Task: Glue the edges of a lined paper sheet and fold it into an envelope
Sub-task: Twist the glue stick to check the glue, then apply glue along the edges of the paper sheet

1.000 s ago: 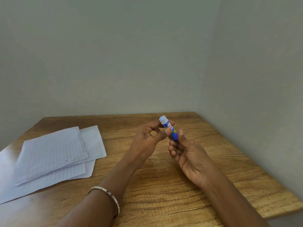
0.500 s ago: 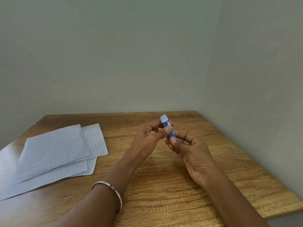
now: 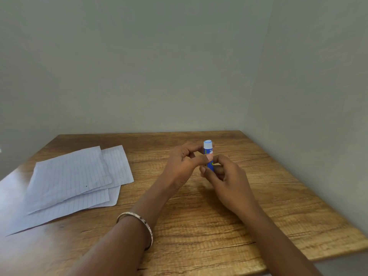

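Note:
A small blue glue stick (image 3: 208,150) with a pale cap stands nearly upright above the middle of the wooden table (image 3: 199,226). My left hand (image 3: 182,166) pinches its upper body between thumb and fingers. My right hand (image 3: 227,177) curls round its lower end from the right. Both hands hover just over the tabletop. Several lined paper sheets (image 3: 69,180) lie overlapped on the table's left side, away from both hands.
Plain walls meet in a corner behind the table's far right. The table's right edge (image 3: 310,196) runs close along the right wall. A bangle (image 3: 139,226) sits on my left wrist.
My right hand's fingers have closed round the glue stick's lower end, and the stick now stands more upright. The papers have not moved.

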`<state>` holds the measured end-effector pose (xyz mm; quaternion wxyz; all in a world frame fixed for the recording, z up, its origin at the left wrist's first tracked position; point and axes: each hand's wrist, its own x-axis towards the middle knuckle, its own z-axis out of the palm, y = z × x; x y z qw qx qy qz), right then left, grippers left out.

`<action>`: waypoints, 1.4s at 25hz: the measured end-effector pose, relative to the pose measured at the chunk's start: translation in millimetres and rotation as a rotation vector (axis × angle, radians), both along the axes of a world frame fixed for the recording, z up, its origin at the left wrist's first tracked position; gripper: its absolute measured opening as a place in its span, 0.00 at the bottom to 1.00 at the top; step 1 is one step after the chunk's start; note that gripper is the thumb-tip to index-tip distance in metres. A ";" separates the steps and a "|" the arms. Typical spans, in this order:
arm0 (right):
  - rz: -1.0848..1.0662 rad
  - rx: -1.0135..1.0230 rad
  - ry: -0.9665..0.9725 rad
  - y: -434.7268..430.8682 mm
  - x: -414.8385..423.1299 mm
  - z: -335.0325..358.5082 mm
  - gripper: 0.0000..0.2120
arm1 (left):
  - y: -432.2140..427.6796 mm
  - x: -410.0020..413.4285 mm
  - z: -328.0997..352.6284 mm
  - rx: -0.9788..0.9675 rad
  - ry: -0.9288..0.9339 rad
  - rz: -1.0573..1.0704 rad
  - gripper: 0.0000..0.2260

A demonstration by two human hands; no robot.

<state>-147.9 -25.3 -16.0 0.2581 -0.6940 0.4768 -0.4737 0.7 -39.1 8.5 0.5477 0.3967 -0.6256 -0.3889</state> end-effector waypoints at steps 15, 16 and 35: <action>-0.199 0.057 0.259 -9.8 1.8 -6.1 0.15 | 18.4 1.1 -14.6 -0.025 -0.107 0.295 0.07; -0.203 0.070 0.241 -8.9 2.0 -5.3 0.15 | 21.0 1.6 -16.2 -0.037 -0.158 0.350 0.08; -0.133 -0.112 0.088 67.1 34.0 8.1 0.08 | 104.3 170.5 -21.6 0.189 -0.921 0.900 0.20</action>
